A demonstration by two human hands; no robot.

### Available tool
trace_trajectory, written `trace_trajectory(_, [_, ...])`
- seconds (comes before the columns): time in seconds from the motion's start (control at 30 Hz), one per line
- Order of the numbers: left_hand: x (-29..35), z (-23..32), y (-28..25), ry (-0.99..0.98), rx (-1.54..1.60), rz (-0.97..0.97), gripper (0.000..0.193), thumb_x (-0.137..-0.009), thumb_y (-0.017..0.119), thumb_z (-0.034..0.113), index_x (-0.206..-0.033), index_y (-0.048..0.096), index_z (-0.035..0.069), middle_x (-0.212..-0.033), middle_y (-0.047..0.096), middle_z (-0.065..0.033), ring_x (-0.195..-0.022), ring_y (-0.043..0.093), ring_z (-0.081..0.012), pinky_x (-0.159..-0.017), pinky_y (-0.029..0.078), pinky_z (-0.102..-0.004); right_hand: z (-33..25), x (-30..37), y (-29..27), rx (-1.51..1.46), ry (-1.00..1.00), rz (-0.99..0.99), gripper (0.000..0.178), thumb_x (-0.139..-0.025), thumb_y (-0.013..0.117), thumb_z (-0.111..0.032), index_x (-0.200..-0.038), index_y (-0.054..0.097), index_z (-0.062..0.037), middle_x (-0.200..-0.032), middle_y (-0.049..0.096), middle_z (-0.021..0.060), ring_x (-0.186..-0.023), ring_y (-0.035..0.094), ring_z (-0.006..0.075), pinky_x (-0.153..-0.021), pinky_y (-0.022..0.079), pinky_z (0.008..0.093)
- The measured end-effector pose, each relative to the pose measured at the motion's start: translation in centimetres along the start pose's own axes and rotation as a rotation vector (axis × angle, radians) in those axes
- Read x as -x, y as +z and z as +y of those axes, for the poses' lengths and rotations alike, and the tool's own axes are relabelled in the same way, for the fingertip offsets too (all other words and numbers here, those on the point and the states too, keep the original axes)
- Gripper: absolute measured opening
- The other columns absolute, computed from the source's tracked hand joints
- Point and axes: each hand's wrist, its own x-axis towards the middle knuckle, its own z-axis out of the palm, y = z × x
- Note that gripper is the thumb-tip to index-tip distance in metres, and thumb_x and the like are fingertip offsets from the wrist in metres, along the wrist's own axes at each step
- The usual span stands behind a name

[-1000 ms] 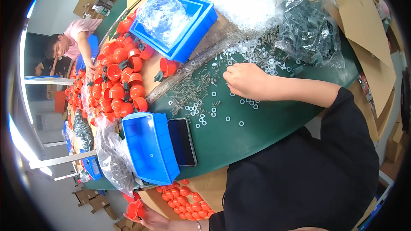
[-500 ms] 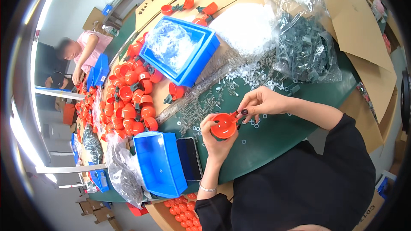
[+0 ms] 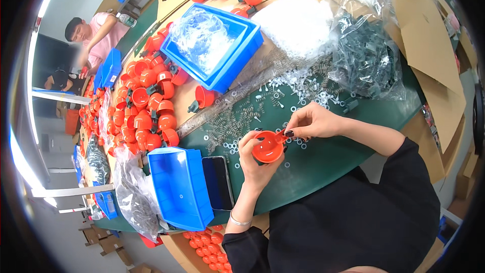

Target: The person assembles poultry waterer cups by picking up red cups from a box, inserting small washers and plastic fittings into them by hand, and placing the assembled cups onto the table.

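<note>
A small red cup with a short side stem faces up in my left hand, whose fingers and thumb wrap round its wall. At the stem, my right hand is closed in a pinch, dark-nailed fingertips touching there. Whether a small part sits between those fingertips is hidden. Just beyond my hands lie loose white washers, small metal springs and white plastic pins. A dark green plastic fitting lies beyond my right wrist.
An open blue bin and a phone stand at left. Farther off are stacked blue bins, heaped red cups with green fittings, a white pile and a bag of green fittings. A person in pink works far left.
The view has shifted slightly, so the table things sit a little farther left. Both hands stay at the red cup, its tilt slightly changed. The person in pink has raised a hand.
</note>
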Motion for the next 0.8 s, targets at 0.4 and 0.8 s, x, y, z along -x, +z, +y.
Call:
trace_trajectory(0.4, [0.1,0.6,0.0,0.004,-0.021,-0.019,0.073,-0.053,0.084,-0.001,-0.112,0.042,0.009,-0.116,0.054,-0.0174,-0.104,0.058,-0.0312,-0.087,0.049,-0.0387,0.7,0.0,0.3,0.05,-0.03,0.009,0.009,-0.086,0.067,-0.002,-0.095,0.068,0.0011,-0.091,0.067,0.0056,-0.082,0.062,0.0081,-0.071,0.05,0.0228])
trace_trajectory(0.8, [0.1,0.4,-0.1,0.032,-0.018,0.003,0.069,-0.054,0.087,0.0,-0.109,0.047,0.008,-0.116,0.054,-0.016,-0.103,0.059,-0.0318,-0.084,0.051,-0.0378,0.4,0.2,0.9,0.272,-0.135,0.051,0.02,-0.087,0.063,-0.002,-0.107,0.064,-0.0012,-0.093,0.065,0.0036,-0.078,0.06,0.0065,-0.07,0.049,0.0224])
